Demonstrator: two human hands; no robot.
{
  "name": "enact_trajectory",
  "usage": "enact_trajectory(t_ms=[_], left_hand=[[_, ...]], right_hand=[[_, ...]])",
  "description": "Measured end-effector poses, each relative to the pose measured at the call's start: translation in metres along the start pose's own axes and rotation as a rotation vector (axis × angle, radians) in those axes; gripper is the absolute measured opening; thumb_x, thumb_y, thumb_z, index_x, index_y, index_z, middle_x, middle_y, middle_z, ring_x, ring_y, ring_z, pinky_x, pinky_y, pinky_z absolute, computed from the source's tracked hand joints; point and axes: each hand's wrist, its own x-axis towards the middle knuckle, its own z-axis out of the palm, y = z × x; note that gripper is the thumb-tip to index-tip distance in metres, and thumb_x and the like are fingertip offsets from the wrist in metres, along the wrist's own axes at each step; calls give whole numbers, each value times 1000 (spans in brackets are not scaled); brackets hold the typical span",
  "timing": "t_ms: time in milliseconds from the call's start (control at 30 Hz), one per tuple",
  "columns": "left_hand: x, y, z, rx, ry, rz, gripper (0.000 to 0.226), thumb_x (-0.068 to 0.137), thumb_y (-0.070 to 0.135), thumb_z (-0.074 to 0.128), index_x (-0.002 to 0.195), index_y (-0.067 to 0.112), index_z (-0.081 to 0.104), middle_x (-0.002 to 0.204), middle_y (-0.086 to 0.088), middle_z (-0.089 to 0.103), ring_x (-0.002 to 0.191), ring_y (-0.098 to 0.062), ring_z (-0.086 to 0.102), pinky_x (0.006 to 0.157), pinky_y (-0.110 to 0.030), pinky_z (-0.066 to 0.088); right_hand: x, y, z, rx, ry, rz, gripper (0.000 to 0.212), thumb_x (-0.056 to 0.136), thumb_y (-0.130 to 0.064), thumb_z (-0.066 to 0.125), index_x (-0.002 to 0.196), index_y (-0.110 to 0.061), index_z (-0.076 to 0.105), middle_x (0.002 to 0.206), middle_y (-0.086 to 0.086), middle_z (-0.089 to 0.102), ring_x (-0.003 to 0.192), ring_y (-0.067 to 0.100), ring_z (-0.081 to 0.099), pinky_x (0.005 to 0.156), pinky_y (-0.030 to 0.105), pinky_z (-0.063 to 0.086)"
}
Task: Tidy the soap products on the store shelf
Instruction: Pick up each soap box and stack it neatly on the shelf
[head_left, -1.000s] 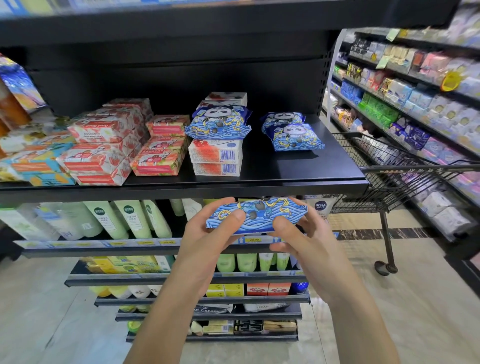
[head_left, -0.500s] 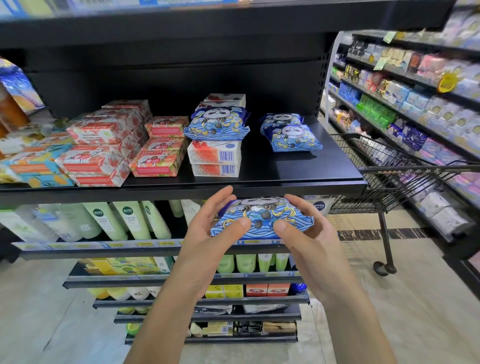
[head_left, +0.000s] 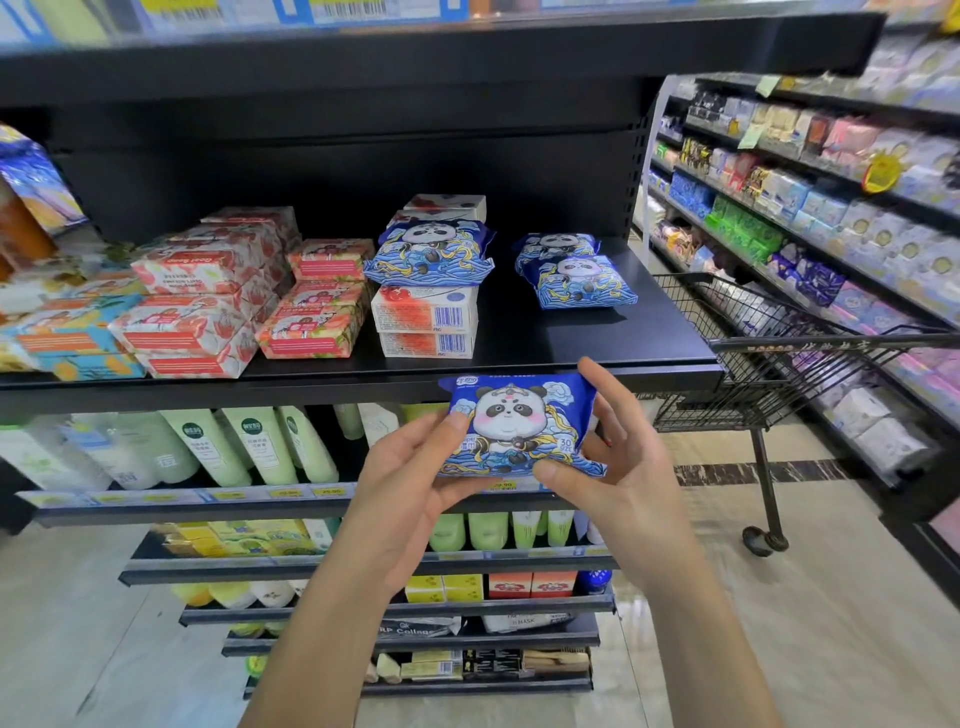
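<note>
Black shelf (head_left: 597, 338): floral soap boxes (head_left: 208, 312), white boxes (head_left: 423, 325), panda packs (head_left: 576, 280) right.

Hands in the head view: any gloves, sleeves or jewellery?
Neither the left hand nor the right hand wears a glove; no rings, watch or wristband show. Both forearms are uncovered to the frame edge, no sleeve in view.
</note>
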Motion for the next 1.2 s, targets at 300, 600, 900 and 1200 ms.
enact_trajectory(t_ms=[300, 600, 900, 1200], left_hand=[[8, 4, -3, 7, 48, 88, 58, 81, 24, 71, 135, 13, 58, 111, -3, 78, 102, -23, 75, 86, -40, 62], [22, 24, -7, 155, 0, 220, 46, 86, 31, 68, 131, 24, 61, 118, 6, 76, 110, -10, 71, 88, -25, 56], [55, 26, -66, 878, 319, 596, 21, 97, 41, 65, 112, 30, 71, 117, 21, 65, 118, -2, 55, 104, -28, 42], [93, -8, -84, 1186, 338, 591, 48, 89, 43, 76, 131, 20, 68, 133, 4, 60, 131, -20, 46, 112, -32, 23]], right_hand=[[23, -3, -12, -859, -109, -307, 102, 71, -36, 92, 156, -28, 37, 166, -16, 18, 155, 9, 16, 121, 23, 26], [54, -13, -2, -964, -86, -522, 87, 68, -42, 90, 142, -15, 54, 137, -14, 45, 139, 5, 33, 115, 9, 21], [94, -60, 12, -705, 8, -338, 85, 70, -36, 93, 144, -26, 53, 131, -12, 53, 123, 2, 54, 100, 21, 47], [230, -79, 50, -833, 1, -136, 104, 51, -62, 89, 138, -12, 60, 132, 1, 67, 118, 16, 65, 104, 36, 52]])
